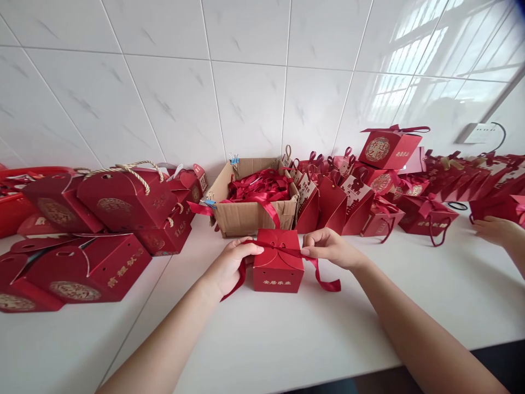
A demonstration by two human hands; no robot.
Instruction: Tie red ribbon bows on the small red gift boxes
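Note:
A small red gift box (278, 276) with gold lettering stands on the white table in front of me, its top flaps folded shut. A dark red ribbon (328, 284) crosses over its top, with a twist or knot at the middle and loose tails hanging at both sides. My left hand (229, 265) is closed on the ribbon at the box's left edge, thumb on top. At the right edge, my right hand (330, 248) pinches the other side of the ribbon between thumb and curled fingers.
Behind the box, a cardboard carton (250, 219) holds a heap of red ribbons. Red boxes with rope handles (127, 197) are stacked at left. Several red gift boxes (426, 216) stand at right, where another person's hand (498, 231) touches one. A tiled wall (246, 104) rises behind.

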